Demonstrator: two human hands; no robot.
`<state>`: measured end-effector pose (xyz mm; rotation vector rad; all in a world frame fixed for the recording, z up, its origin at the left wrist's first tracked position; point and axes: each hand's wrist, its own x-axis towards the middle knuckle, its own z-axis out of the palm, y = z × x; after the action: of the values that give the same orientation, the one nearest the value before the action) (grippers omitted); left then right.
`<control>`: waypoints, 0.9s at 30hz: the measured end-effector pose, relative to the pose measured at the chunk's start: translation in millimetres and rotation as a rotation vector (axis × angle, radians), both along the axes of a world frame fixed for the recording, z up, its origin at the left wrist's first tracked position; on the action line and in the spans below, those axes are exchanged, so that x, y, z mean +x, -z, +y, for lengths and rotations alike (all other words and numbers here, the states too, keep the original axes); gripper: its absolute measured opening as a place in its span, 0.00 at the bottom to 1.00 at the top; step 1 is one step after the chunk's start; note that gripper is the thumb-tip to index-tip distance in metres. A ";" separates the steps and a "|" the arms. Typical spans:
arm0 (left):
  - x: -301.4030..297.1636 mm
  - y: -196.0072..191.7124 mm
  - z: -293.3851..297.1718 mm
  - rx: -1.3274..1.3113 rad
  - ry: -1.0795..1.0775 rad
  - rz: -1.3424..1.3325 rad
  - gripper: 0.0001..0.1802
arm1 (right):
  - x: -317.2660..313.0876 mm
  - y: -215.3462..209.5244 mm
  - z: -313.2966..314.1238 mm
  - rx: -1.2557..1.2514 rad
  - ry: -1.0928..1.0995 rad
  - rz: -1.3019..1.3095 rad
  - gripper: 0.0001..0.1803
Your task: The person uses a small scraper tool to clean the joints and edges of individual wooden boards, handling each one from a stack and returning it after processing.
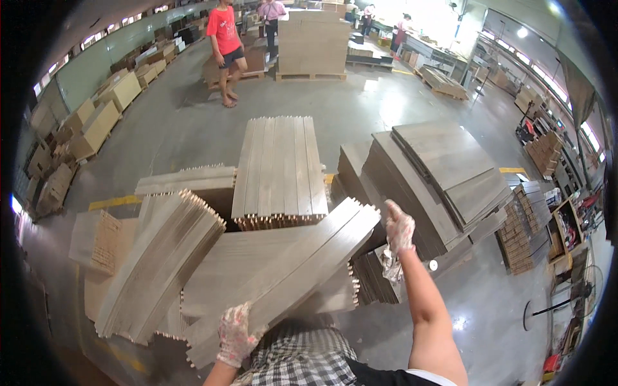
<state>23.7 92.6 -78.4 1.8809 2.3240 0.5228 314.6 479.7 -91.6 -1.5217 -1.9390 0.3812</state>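
A bundle of long grey-brown wooden boards [302,251] lies slantwise across a stack, its near end at the lower left. My left hand [234,334], in a patterned whitish glove, grips the bundle's near edge, partly hiding how the fingers close. My right hand [400,226], gloved alike, is beside the far right end with its fingers stretched out, slightly apart from the board ends. Below the right wrist hangs a crumpled whitish thing [391,264] I cannot make out. Under the bundle are wider boards [225,257]. Another stack of narrow boards [161,257] leans to the left.
A tall board stack [278,167] stands ahead, with large panels [444,167] piled to its right. A person in a red shirt [225,35] is on the grey floor farther off. Pallets of cartons [122,93] line the left wall; a fan [566,299] stands at the right.
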 end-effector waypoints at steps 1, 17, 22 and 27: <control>2.0 -1.9 6.8 0.020 0.023 0.007 0.41 | 1.4 13.7 -4.9 0.304 -0.191 0.152 0.22; 0.2 -30.2 18.9 -0.065 -0.041 -0.105 0.35 | -13.4 8.1 29.9 -0.037 0.021 0.220 0.09; 5.8 -66.0 25.9 -0.192 0.111 0.127 0.30 | -10.6 -1.6 29.1 -0.131 -0.127 0.762 0.12; 0.2 -43.9 20.6 0.022 0.121 0.219 0.33 | -25.6 -26.0 15.7 -0.058 -0.147 0.609 0.15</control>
<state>23.9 113.2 -34.5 2.1718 2.3191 0.3457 289.0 495.4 -65.6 -1.1202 -1.5577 0.8604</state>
